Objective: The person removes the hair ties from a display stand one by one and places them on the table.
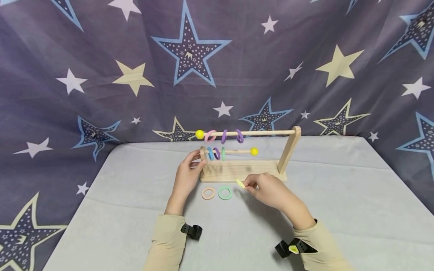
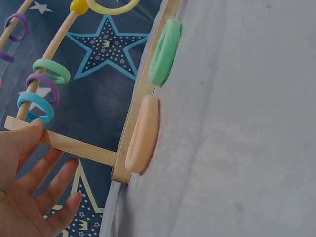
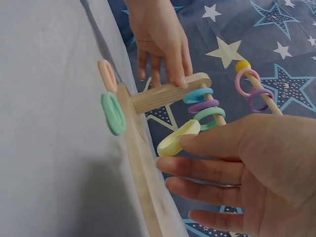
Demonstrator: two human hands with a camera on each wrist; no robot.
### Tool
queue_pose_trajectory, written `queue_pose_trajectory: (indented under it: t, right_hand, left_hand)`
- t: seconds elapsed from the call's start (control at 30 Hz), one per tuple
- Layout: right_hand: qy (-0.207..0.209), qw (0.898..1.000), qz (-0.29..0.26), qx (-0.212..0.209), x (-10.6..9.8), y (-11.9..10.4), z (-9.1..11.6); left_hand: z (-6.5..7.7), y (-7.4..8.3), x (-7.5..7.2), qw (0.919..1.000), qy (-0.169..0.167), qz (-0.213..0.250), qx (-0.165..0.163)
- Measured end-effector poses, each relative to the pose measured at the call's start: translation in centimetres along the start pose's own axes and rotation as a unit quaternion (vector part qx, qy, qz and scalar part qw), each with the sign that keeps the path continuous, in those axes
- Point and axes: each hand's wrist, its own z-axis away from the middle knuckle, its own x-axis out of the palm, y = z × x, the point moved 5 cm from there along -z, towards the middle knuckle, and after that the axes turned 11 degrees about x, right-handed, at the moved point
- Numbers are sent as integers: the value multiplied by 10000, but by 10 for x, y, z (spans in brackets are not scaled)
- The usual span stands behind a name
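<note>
Head view: the wooden ring rack (image 1: 242, 171) stands on the grey table (image 1: 339, 203). Left hand (image 1: 187, 174) — fingers nearly straight — rests its thumb on the rack's short left post. Right hand (image 1: 268, 189) pinches a yellow ring (image 1: 240, 183) between thumb and forefinger, just in front of the rack's base. A peach ring (image 1: 208, 193) and a green ring (image 1: 225, 193) lie flat on the table — side by side, just in front of the base.
</note>
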Motion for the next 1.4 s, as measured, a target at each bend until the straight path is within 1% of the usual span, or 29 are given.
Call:
queue_pose_trajectory:
  t: [0.1, 0.33, 0.6, 0.83, 1.4]
  right_hand:
    - [-64, 10000, 67, 16, 4, 0, 0]
    - [-63, 9997, 233, -25, 12, 4, -2]
    - [-158, 9998, 91, -122, 16, 15, -7]
    - [-263, 9996, -42, -72, 20, 23, -10]
    - [-271, 9994, -121, -188, 26, 24, -11]
  left_hand:
    - [0, 0, 0, 10000, 7, -12, 33]
    - [1, -1, 0, 10000, 26, -13, -33]
    - [0, 0, 0, 10000, 13, -14, -60]
    - [0, 2, 0, 10000, 17, -2, -54]
    - [0, 0, 0, 10000, 25, -29, -32]
